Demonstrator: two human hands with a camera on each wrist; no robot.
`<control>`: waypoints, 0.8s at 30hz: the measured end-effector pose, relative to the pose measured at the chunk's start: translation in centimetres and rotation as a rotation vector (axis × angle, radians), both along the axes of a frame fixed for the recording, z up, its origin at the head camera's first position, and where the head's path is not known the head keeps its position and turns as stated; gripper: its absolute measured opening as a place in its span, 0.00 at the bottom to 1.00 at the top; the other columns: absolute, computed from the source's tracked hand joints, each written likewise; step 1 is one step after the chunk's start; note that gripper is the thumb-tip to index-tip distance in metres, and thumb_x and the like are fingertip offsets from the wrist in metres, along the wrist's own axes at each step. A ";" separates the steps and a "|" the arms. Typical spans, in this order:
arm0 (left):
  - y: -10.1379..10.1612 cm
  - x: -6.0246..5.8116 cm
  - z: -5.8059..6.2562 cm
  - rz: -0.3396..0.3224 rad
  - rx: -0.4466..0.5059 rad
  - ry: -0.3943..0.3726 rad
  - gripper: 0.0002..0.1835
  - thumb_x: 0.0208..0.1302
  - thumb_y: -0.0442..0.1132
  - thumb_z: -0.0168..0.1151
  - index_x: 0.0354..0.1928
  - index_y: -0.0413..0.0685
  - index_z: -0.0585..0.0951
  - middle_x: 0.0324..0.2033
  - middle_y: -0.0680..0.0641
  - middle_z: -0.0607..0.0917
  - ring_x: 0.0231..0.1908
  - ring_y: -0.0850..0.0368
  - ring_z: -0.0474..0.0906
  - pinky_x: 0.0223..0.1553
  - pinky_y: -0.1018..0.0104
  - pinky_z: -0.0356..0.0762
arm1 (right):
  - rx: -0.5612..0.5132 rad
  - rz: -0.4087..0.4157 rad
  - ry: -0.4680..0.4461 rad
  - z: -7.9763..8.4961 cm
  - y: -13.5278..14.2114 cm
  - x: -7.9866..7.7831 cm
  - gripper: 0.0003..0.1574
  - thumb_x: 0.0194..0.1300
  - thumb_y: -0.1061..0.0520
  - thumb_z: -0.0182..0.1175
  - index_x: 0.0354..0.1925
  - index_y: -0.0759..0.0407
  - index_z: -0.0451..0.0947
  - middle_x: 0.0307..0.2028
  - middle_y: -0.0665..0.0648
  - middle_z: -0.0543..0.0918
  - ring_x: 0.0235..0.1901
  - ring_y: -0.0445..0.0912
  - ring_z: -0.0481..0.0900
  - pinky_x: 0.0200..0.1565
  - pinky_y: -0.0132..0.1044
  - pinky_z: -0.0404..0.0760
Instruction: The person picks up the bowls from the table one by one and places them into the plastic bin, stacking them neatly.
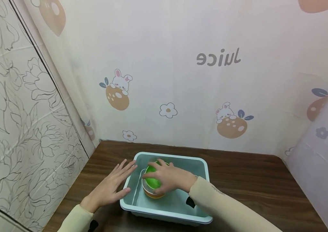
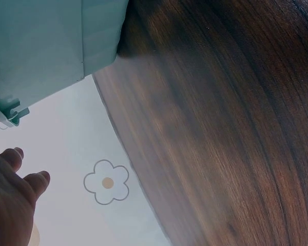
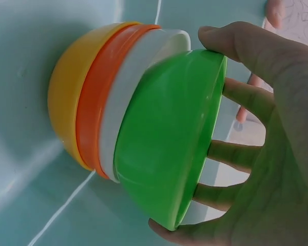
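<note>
A light blue-green plastic basin [image 1: 167,212] sits on the table. Inside it is a nested stack of bowls: yellow [image 3: 66,102], orange [image 3: 97,97] and white [image 3: 131,77], with a green bowl [image 3: 164,133] topmost and tilted in the white one. My right hand [image 1: 169,176] reaches into the basin from the right and grips the green bowl by its rim, thumb on one side and fingers spread round the other. By the basin's left rim is my left hand [image 1: 110,186], fingers straight and spread; whether it touches the rim I cannot tell.
The dark wood table [image 1: 245,187] extends on both sides of the basin. A patterned cloth wall [image 1: 167,80] rises behind it, with another floral cloth [image 1: 30,112] at the left. The basin's walls surround the bowls.
</note>
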State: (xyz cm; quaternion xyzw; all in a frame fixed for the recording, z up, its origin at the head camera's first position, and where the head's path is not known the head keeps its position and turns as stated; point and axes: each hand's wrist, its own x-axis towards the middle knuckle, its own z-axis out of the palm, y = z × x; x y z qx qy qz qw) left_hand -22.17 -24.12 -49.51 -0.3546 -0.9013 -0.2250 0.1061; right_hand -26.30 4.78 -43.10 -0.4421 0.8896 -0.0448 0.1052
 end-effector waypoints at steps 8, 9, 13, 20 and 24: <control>0.0 -0.1 0.0 -0.002 0.006 -0.004 0.42 0.65 0.45 0.63 0.81 0.54 0.61 0.81 0.51 0.58 0.80 0.36 0.50 0.70 0.24 0.54 | 0.044 -0.009 -0.047 -0.7 -1.3 -0.4 0.39 0.65 0.34 0.66 0.72 0.28 0.70 0.78 0.56 0.62 0.75 0.64 0.60 0.58 0.73 0.75; 0.0 -0.1 0.0 -0.002 0.007 -0.005 0.42 0.65 0.45 0.63 0.81 0.54 0.61 0.81 0.51 0.58 0.80 0.36 0.50 0.70 0.24 0.54 | 0.050 -0.011 -0.051 -0.8 -1.4 -0.4 0.39 0.65 0.34 0.66 0.72 0.28 0.70 0.78 0.55 0.62 0.75 0.64 0.60 0.58 0.73 0.75; 0.0 0.0 0.0 -0.006 0.005 -0.003 0.43 0.65 0.45 0.63 0.81 0.56 0.60 0.81 0.50 0.59 0.79 0.35 0.51 0.70 0.24 0.55 | 0.074 -0.014 -0.063 -0.9 -1.7 -0.2 0.39 0.64 0.35 0.67 0.72 0.27 0.70 0.78 0.54 0.62 0.75 0.65 0.60 0.59 0.72 0.75; 0.0 0.0 0.1 0.001 0.003 0.009 0.43 0.65 0.46 0.63 0.81 0.57 0.60 0.81 0.50 0.59 0.79 0.35 0.52 0.69 0.24 0.55 | 0.081 -0.013 -0.068 -1.1 -2.0 -0.3 0.39 0.63 0.35 0.68 0.71 0.26 0.70 0.77 0.53 0.63 0.74 0.64 0.61 0.59 0.71 0.76; 0.0 0.0 0.0 -0.004 0.009 0.000 0.41 0.67 0.47 0.62 0.81 0.55 0.60 0.81 0.50 0.59 0.79 0.35 0.51 0.69 0.23 0.54 | 0.078 -0.018 -0.082 -1.5 -2.0 -0.4 0.39 0.63 0.35 0.67 0.72 0.26 0.70 0.78 0.54 0.63 0.75 0.66 0.60 0.59 0.72 0.75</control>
